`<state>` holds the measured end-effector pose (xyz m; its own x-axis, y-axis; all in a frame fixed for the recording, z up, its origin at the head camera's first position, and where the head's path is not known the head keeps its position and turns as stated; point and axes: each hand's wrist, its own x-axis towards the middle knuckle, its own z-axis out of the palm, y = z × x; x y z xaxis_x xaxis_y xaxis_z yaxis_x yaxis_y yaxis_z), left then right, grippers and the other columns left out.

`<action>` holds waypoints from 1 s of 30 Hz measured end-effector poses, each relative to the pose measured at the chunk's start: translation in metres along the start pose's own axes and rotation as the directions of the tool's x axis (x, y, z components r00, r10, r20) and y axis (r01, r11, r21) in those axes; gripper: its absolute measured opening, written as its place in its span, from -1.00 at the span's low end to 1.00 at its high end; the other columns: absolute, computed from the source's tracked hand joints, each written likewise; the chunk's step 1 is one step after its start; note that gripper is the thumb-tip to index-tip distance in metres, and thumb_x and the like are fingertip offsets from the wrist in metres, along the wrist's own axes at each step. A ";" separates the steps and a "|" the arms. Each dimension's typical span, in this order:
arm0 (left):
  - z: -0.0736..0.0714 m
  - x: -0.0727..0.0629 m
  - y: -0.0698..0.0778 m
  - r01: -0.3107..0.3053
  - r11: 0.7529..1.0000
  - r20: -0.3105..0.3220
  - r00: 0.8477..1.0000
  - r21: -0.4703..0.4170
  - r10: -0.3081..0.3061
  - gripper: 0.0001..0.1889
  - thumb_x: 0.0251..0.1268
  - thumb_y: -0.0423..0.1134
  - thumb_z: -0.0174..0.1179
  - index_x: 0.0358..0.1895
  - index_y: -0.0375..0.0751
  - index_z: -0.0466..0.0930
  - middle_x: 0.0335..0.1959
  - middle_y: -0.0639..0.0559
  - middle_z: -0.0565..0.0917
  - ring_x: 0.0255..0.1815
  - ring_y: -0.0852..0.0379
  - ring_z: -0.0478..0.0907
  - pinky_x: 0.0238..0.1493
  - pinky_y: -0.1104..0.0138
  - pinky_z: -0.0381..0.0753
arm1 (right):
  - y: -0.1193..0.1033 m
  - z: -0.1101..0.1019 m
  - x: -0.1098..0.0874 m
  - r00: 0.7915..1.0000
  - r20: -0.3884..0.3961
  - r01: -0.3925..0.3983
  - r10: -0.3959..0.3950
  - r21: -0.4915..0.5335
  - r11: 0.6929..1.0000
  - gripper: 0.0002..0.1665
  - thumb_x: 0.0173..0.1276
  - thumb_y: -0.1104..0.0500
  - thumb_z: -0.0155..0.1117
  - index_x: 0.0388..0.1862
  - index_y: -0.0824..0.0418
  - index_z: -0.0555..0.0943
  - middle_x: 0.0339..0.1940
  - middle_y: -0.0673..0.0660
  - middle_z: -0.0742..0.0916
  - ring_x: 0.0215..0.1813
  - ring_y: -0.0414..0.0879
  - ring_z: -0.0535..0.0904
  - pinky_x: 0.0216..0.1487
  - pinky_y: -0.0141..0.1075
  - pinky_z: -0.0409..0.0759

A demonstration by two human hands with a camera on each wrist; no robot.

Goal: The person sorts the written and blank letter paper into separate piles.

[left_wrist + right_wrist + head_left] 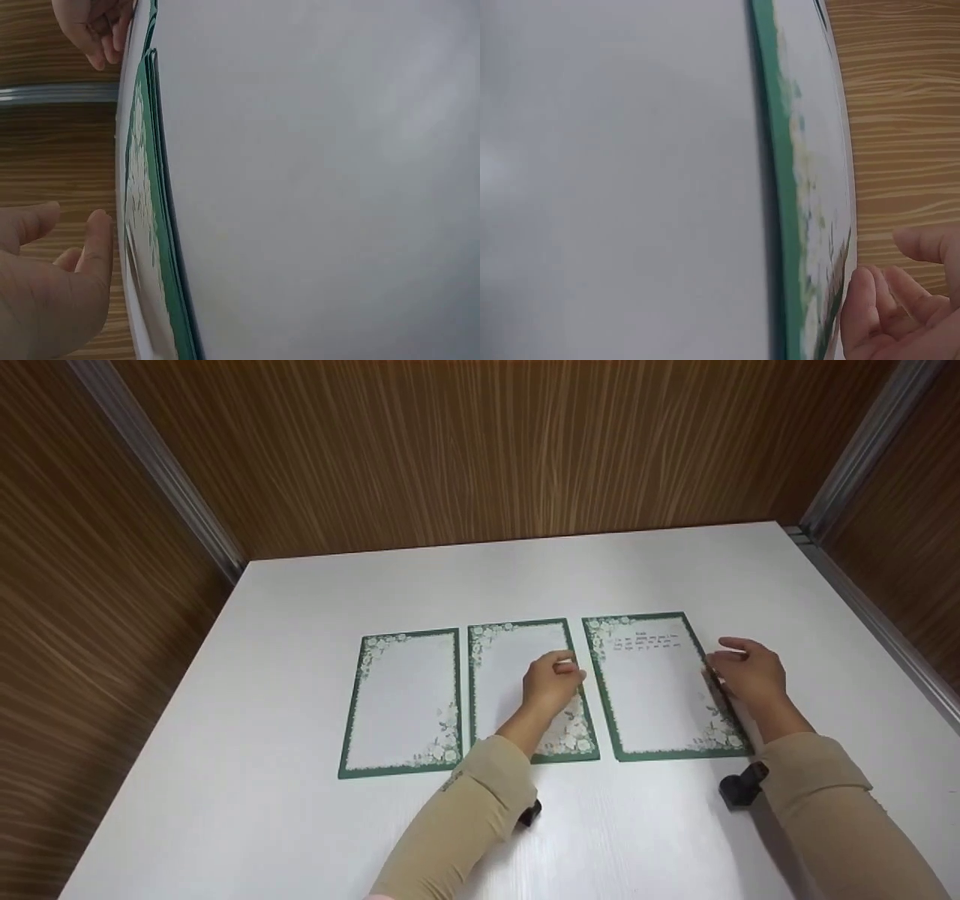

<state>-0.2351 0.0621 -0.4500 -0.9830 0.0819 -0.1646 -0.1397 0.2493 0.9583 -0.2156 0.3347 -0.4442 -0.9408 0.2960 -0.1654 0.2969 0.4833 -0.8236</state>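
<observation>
Three paper sheets with green floral borders lie side by side. The right sheet [652, 690] carries a few lines of dark writing at its top; the middle sheet [506, 667] and left sheet [405, 697] show no writing. My left hand [551, 684] hovers over the middle sheet's right side, fingers loosely bent, with a gap between thumb and index and nothing held. At the right sheet's right edge is my right hand [750, 671], fingertips touching or very near that edge, thumb apart. In the left wrist view the middle sheet [161, 225] looks like a thin stack.
The sheets lie on a white table [240, 720]. Wood-grain panels [510, 450] stand behind and at both sides, with metal strips [157, 465] at the corners. A black wrist device [742, 787] sits under the right forearm, and another [530, 813] under the left.
</observation>
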 end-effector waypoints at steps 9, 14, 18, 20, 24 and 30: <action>-0.023 0.002 -0.006 -0.017 1.000 -0.040 0.999 0.018 0.018 -0.57 0.23 -0.30 0.29 0.17 -0.22 0.51 -0.07 -0.02 0.61 -0.01 0.09 0.57 -0.12 0.43 0.59 | -0.016 0.023 -0.004 0.996 -0.089 0.001 0.006 0.072 0.997 -0.25 0.46 -0.03 0.04 0.50 0.23 0.10 0.28 0.30 0.46 0.15 0.09 0.48 -0.08 -0.41 0.54; -0.040 0.004 -0.009 -0.021 0.999 -0.059 0.998 0.050 0.024 -0.56 0.25 -0.27 0.27 0.20 -0.22 0.49 -0.02 -0.04 0.60 0.03 0.08 0.56 -0.08 0.42 0.58 | -0.029 0.042 -0.007 0.996 -0.082 -0.005 0.020 0.177 0.984 -0.23 0.45 0.02 0.07 0.52 0.20 0.05 0.32 0.27 0.43 0.21 0.09 0.45 0.11 -0.29 0.49; -0.055 0.005 -0.012 -0.019 0.998 -0.078 0.997 0.066 0.024 -0.55 0.26 -0.26 0.26 0.21 -0.23 0.48 0.01 -0.07 0.59 0.05 0.06 0.55 -0.07 0.40 0.58 | -0.039 0.056 -0.008 0.997 -0.073 0.024 -0.010 0.186 0.982 -0.25 0.43 0.09 0.10 0.51 0.23 0.09 0.31 0.30 0.44 0.18 0.12 0.48 0.01 -0.34 0.52; -0.061 0.006 -0.014 -0.020 0.997 -0.087 0.996 0.074 0.026 -0.55 0.26 -0.26 0.26 0.21 -0.24 0.48 0.01 -0.08 0.59 0.05 0.05 0.55 -0.07 0.39 0.59 | -0.042 0.062 -0.009 0.997 -0.069 0.047 -0.035 0.180 0.982 -0.26 0.42 0.11 0.11 0.49 0.25 0.12 0.29 0.32 0.45 0.15 0.12 0.50 -0.08 -0.40 0.53; -0.074 0.007 -0.016 -0.009 0.996 -0.102 0.995 0.093 0.018 -0.55 0.28 -0.25 0.25 0.22 -0.23 0.47 0.02 -0.08 0.58 0.07 0.05 0.54 -0.05 0.39 0.58 | -0.048 0.075 -0.010 0.995 -0.063 0.086 -0.075 0.188 0.978 -0.29 0.40 0.16 0.15 0.45 0.30 0.18 0.25 0.36 0.48 0.05 0.05 0.54 -0.22 -0.51 0.51; -0.091 0.008 -0.020 0.001 0.997 -0.116 0.993 0.082 0.008 -0.54 0.28 -0.26 0.24 0.24 -0.25 0.45 0.05 -0.11 0.57 0.11 0.02 0.51 0.02 0.35 0.55 | -0.055 0.091 -0.011 0.994 -0.027 0.111 -0.108 0.198 0.974 -0.32 0.39 0.19 0.16 0.42 0.36 0.21 0.20 0.38 0.51 0.02 0.04 0.57 -0.26 -0.50 0.52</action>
<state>-0.2511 -0.0305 -0.4496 -0.9913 -0.0288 -0.1283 -0.1307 0.3274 0.9358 -0.2367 0.2297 -0.4465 -0.9625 0.2643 -0.0612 0.1526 0.3408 -0.9277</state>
